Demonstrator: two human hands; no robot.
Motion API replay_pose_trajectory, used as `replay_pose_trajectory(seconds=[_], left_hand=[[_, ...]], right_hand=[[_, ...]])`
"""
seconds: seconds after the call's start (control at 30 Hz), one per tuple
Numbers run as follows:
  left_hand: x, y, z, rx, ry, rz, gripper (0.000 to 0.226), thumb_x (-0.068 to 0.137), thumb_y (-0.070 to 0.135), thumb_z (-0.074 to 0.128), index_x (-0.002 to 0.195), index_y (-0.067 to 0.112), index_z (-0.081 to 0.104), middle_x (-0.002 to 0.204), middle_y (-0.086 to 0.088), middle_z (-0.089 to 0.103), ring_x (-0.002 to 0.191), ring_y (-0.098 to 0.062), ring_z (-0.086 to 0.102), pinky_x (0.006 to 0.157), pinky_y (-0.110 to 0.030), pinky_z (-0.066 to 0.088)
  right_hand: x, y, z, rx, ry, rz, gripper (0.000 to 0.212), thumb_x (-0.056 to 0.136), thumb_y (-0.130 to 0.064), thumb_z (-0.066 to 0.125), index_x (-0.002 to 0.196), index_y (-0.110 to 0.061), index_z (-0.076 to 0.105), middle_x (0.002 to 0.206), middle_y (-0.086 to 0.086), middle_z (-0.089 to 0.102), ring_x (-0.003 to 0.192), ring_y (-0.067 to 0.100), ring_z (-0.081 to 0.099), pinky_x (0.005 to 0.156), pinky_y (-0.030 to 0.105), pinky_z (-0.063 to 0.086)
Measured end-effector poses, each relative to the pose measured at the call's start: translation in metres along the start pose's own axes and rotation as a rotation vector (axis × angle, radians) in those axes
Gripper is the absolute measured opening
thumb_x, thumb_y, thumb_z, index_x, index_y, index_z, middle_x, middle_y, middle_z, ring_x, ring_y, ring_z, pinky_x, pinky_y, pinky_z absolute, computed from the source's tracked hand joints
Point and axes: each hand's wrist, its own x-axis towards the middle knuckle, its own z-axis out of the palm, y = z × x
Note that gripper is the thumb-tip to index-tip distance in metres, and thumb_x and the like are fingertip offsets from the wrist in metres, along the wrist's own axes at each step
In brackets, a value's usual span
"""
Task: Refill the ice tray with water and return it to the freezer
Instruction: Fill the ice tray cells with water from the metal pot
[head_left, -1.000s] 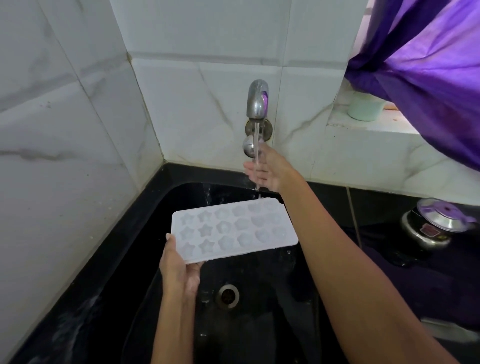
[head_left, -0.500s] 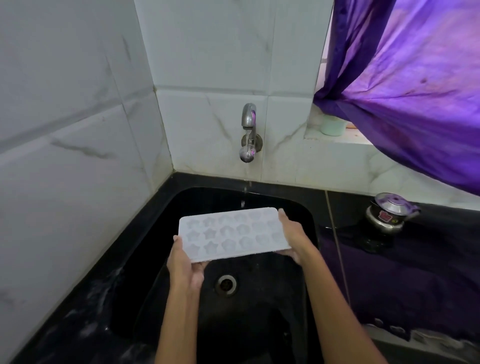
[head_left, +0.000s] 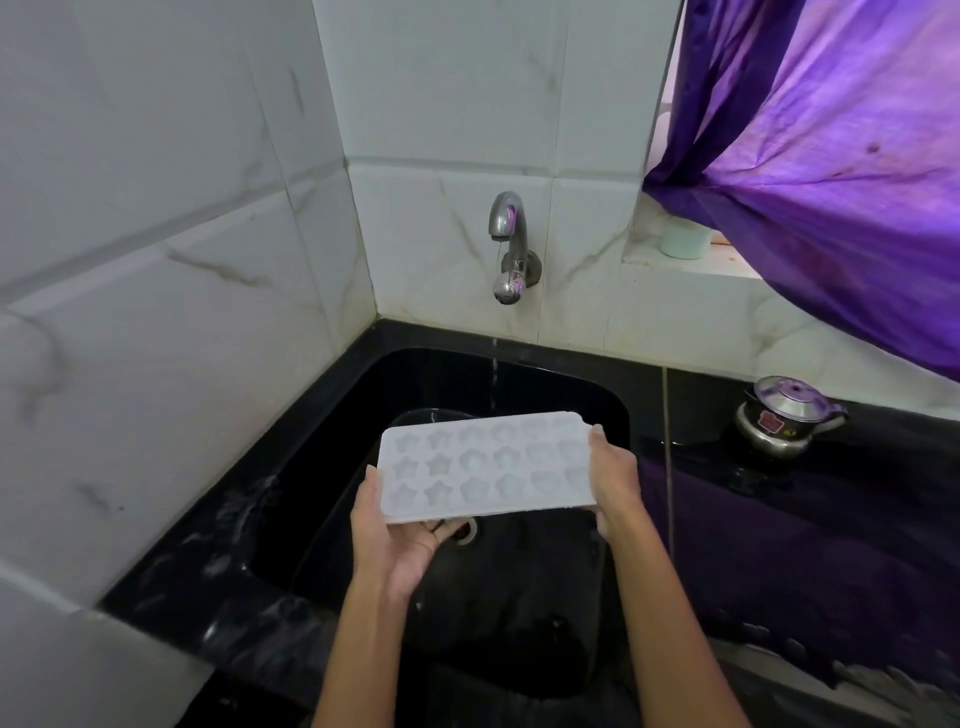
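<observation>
The white ice tray (head_left: 485, 465) is held level above the black sink (head_left: 597, 384), its long axis running left to right, with its star- and flower-shaped cells facing up. It is carried between both hands, one at each short end. The left hand (head_left: 395, 535) is cupped beneath the near-left corner, palm up, with the thumb laid along the left edge. The right hand (head_left: 613, 480) is clamped on the right end, thumb on top and the fingers hidden below. The wall tap (head_left: 506, 244) stands farther back, only a thin trickle being seen beneath it. The freezer is not in view, so the tray is judged to need carrying away flat, both ends kept level.
</observation>
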Motion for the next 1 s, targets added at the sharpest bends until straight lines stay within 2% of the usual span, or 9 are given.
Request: replay_pose_trajectory(seconds=[0.1,0.27,0.37,0.43,0.5,0.6,0.73,0.83,1.0], left_hand=[[-0.008,-0.009,-0.005,-0.058,-0.015,-0.036,0.066,0.091,0.065,0.031,0.124,0.013,0.057,0.119,-0.022,0.065,0.108,-0.044,0.061,0.089,-0.064,0.047],[-0.015,-0.019,-0.007,-0.045,0.080,0.023,0.060,0.096,0.057,0.028,0.121,0.010,0.055,0.108,-0.020,0.070,0.096,-0.041,0.067,0.067,-0.053,0.057],[-0.019,-0.022,-0.007,-0.063,0.138,0.076,0.055,0.097,0.054,0.029,0.114,0.010,0.057,0.098,-0.018,0.073,0.088,-0.039,0.070,0.061,-0.053,0.056],[-0.020,-0.021,-0.010,-0.042,0.168,0.105,0.055,0.097,0.055,0.030,0.114,0.011,0.058,0.098,-0.017,0.073,0.088,-0.037,0.070,0.061,-0.052,0.057],[-0.020,-0.021,-0.012,-0.018,0.195,0.117,0.056,0.096,0.056,0.030,0.114,0.011,0.058,0.100,-0.016,0.073,0.089,-0.036,0.070,0.062,-0.052,0.057],[-0.021,-0.023,-0.011,-0.010,0.213,0.111,0.055,0.096,0.056,0.030,0.113,0.011,0.059,0.099,-0.015,0.073,0.088,-0.035,0.070,0.063,-0.052,0.057],[-0.019,-0.027,-0.008,-0.022,0.213,0.095,0.055,0.097,0.055,0.030,0.111,0.011,0.060,0.098,-0.016,0.073,0.088,-0.036,0.070,0.066,-0.054,0.057],[-0.017,-0.028,-0.005,-0.021,0.218,0.088,0.053,0.097,0.054,0.031,0.111,0.011,0.060,0.099,-0.016,0.073,0.089,-0.036,0.070,0.066,-0.054,0.057],[-0.015,-0.032,0.001,-0.019,0.223,0.084,0.055,0.097,0.055,0.029,0.110,0.011,0.061,0.099,-0.016,0.073,0.090,-0.035,0.070,0.064,-0.052,0.058]], right_hand=[[-0.008,0.002,-0.008,-0.035,-0.009,-0.025,0.036,0.099,-0.043,0.041,0.082,-0.017,0.060,0.107,0.019,0.066,0.100,0.034,0.064,0.094,0.050,0.049],[-0.011,0.001,-0.015,-0.241,-0.055,-0.102,0.053,0.101,-0.042,0.034,0.110,0.004,0.058,0.111,0.021,0.063,0.100,0.033,0.061,0.089,0.044,0.048],[-0.010,-0.006,-0.019,-0.470,-0.058,-0.223,0.045,0.102,-0.041,0.029,0.102,-0.009,0.061,0.091,0.004,0.061,0.085,0.021,0.055,0.075,0.036,0.039],[-0.009,-0.010,-0.021,-0.613,0.009,-0.356,0.033,0.102,-0.033,0.030,0.112,-0.019,0.059,0.098,-0.001,0.059,0.093,0.023,0.054,0.074,0.034,0.036],[-0.010,-0.014,-0.021,-0.679,0.063,-0.494,0.030,0.099,-0.018,0.036,0.120,-0.025,0.057,0.108,0.001,0.059,0.094,0.023,0.056,0.074,0.034,0.042],[-0.008,-0.020,-0.018,-0.823,0.055,-0.626,0.038,0.091,-0.001,0.042,0.107,-0.027,0.065,0.108,0.001,0.060,0.097,0.023,0.057,0.085,0.043,0.044],[-0.005,-0.023,-0.014,-1.043,0.005,-0.585,0.046,0.088,0.002,0.046,0.110,-0.031,0.068,0.141,0.001,0.044,0.130,0.023,0.034,0.106,0.049,0.022],[-0.004,-0.025,-0.013,-1.135,-0.027,-0.573,0.042,0.088,-0.001,0.052,0.111,-0.033,0.069,0.149,0.001,0.035,0.138,0.022,0.023,0.110,0.055,0.014],[0.001,-0.029,-0.011,-1.136,-0.033,-0.521,0.024,0.087,-0.008,0.054,0.087,-0.024,0.072,0.143,-0.001,0.043,0.135,0.022,0.027,0.110,0.058,0.013]])
